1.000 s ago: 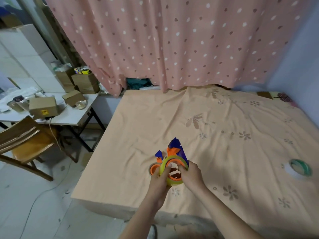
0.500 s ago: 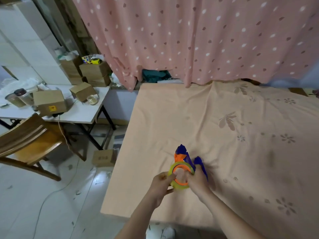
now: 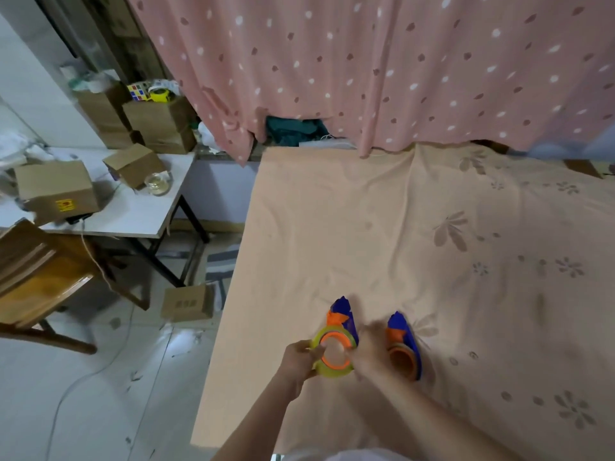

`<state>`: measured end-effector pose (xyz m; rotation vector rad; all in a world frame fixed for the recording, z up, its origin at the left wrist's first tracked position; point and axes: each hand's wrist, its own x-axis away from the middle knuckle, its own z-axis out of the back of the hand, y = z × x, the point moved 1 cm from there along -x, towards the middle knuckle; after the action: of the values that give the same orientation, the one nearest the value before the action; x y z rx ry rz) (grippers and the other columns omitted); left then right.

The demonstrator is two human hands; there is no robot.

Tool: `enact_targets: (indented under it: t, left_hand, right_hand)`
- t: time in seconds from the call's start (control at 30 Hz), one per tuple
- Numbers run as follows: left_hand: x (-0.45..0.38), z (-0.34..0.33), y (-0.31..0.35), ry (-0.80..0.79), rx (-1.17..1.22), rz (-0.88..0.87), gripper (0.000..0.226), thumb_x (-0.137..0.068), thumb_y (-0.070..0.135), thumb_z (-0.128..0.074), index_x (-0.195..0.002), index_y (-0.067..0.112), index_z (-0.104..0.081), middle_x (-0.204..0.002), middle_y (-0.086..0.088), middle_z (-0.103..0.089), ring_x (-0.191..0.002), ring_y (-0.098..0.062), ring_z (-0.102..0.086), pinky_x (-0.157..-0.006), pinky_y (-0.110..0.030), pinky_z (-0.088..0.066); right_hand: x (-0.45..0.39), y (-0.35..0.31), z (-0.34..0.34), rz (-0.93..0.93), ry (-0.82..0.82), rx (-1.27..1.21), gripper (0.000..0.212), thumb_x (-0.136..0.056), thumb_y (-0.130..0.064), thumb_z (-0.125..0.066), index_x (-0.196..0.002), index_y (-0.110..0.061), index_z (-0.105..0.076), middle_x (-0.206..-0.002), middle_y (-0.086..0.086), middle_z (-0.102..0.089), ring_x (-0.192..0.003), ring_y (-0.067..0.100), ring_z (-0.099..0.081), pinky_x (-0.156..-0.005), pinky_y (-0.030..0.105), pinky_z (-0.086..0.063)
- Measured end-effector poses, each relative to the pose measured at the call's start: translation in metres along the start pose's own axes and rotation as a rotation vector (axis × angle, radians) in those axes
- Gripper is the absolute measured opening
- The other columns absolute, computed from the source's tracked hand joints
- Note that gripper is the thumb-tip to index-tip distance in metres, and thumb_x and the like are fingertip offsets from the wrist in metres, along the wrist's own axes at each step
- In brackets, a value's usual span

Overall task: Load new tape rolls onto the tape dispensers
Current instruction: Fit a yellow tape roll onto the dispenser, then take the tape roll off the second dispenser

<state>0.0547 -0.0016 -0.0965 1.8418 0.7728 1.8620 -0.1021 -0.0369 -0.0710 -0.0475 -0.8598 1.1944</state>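
step: yellow tape roll seated on blue-orange plastic dispenser, bed's near-left edge | left hand fingers gripping roll | right hand blurred, cannot tell | second dispenser beside, unloaded

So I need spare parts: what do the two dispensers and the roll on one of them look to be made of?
Both dispensers, the left one and the right one, look like moulded plastic: flat, opaque blue bodies with orange hubs, though blur hides the finish. The tape roll looks like glossy translucent yellowish film, probably clear packing tape, on an orange core.
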Motion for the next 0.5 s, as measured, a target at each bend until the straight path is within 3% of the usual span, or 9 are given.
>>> enact_targets:
  t: [0.07,0.17,0.3,0.4,0.43,0.5]
  left_hand:
    - [-0.013,0.001,0.002,0.042,-0.025,0.010,0.045,-0.091,0.028,-0.075,-0.124,-0.003,-0.067,-0.118,-0.019,-0.072,-0.093,-0.025,-0.071,-0.070,-0.032,-0.064]
    - [-0.048,0.006,-0.012,0.138,-0.152,0.037,0.082,-0.067,0.055,-0.080,-0.129,0.003,-0.067,-0.122,-0.020,-0.072,-0.110,-0.034,-0.070,-0.095,-0.046,-0.060]
    - [-0.036,0.002,0.010,0.235,-0.248,0.043,0.058,-0.087,0.036,-0.077,-0.135,0.006,-0.063,-0.128,-0.014,-0.069,-0.117,-0.032,-0.065,-0.092,-0.032,-0.052]
    - [-0.042,-0.001,0.005,0.234,-0.282,0.088,0.046,-0.088,0.023,-0.074,-0.131,0.007,-0.066,-0.128,-0.014,-0.070,-0.119,-0.030,-0.063,-0.092,-0.030,-0.050]
    - [-0.042,-0.002,0.003,0.237,-0.295,0.097,0.043,-0.088,0.019,-0.072,-0.129,0.007,-0.068,-0.126,-0.014,-0.071,-0.118,-0.029,-0.064,-0.093,-0.031,-0.052]
    - [-0.044,-0.002,-0.001,0.252,-0.331,0.099,0.034,-0.087,0.010,-0.066,-0.121,0.008,-0.072,-0.120,-0.014,-0.074,-0.112,-0.029,-0.067,-0.090,-0.033,-0.054]
  right_hand:
    - [-0.010,-0.006,-0.004,0.002,0.015,0.036,0.026,-0.087,-0.023,-0.067,-0.110,-0.015,-0.056,-0.088,0.003,-0.066,-0.075,0.022,-0.070,-0.060,0.031,-0.059]
    - [-0.019,-0.012,-0.001,0.050,0.063,0.185,0.035,-0.086,-0.033,-0.069,-0.113,-0.013,-0.062,-0.104,0.003,-0.066,-0.097,0.021,-0.064,-0.078,0.025,-0.047]
    - [-0.033,-0.008,-0.003,0.114,0.144,0.184,0.029,-0.072,-0.042,-0.066,-0.095,-0.024,-0.062,-0.094,0.002,-0.065,-0.089,0.028,-0.065,-0.074,0.037,-0.049]
    - [-0.048,0.008,-0.022,0.016,0.213,0.155,0.027,-0.084,-0.062,-0.050,-0.086,-0.035,-0.050,-0.086,-0.012,-0.059,-0.086,0.018,-0.063,-0.084,0.036,-0.045]
    - [-0.050,0.011,-0.026,0.016,0.185,0.101,0.026,-0.088,-0.062,-0.047,-0.086,-0.036,-0.045,-0.088,-0.012,-0.061,-0.090,0.020,-0.065,-0.088,0.037,-0.046]
    - [-0.054,0.012,-0.034,0.019,0.004,0.062,0.015,-0.092,-0.039,-0.055,-0.093,-0.030,-0.043,-0.101,0.003,-0.066,-0.100,0.029,-0.064,-0.086,0.038,-0.047]
